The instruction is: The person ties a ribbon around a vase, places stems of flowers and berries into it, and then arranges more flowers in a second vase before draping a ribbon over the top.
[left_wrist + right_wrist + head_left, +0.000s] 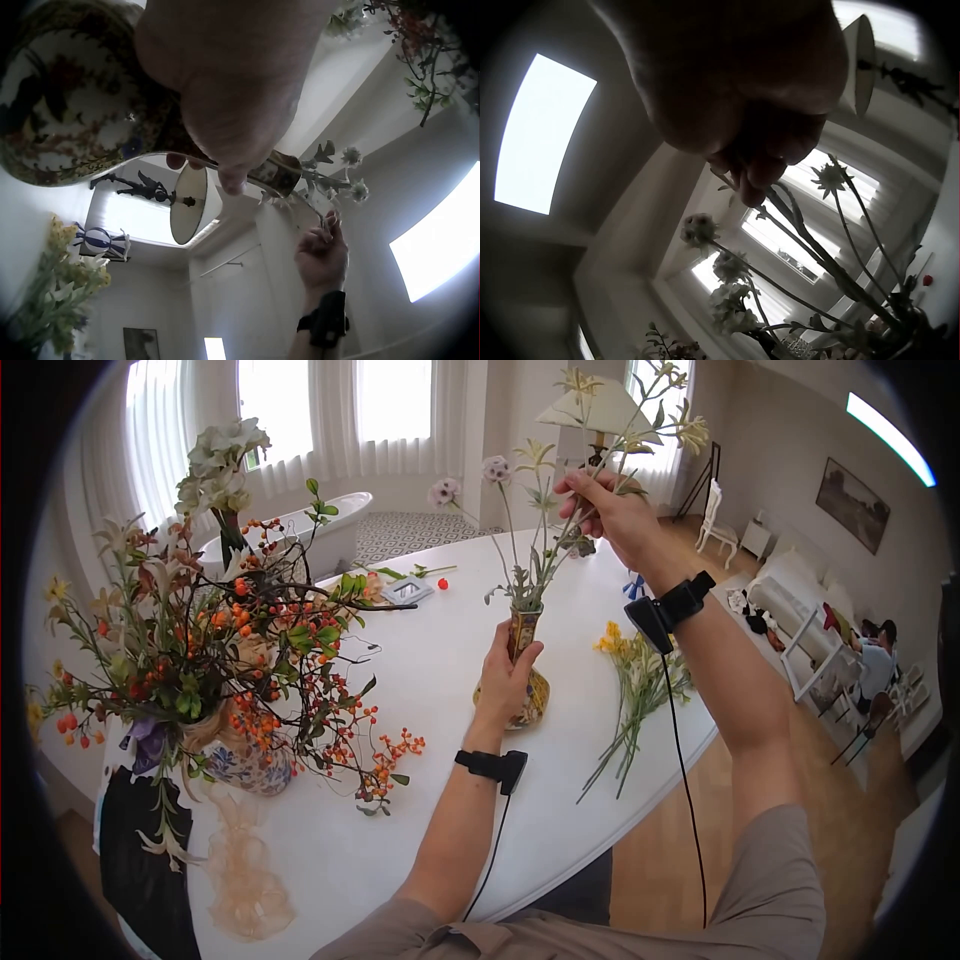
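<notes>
My left hand [508, 678] grips the narrow neck of a patterned vase [530, 705] standing on the white table. Its round, painted belly shows large in the left wrist view, with the fingers wrapped about the neck. Above the rim, my right hand [612, 510] pinches the stems of a tall pale-yellow flower spray [640, 445]. Those stems run down toward the vase mouth in the right wrist view. Purple-white flowers [497, 470] and a pale star-shaped flower [535, 455] also rise from the vase, with grey-green leaves [522, 585] around the mouth.
A big arrangement of orange berries [270, 660] in a blue-and-white vase [250, 768] fills the table's left. Yellow flowers [625, 660] on long stems lie at right. Sheer ribbon [245, 870] and black cloth [150, 890] lie front left. A lamp [600, 410] stands behind.
</notes>
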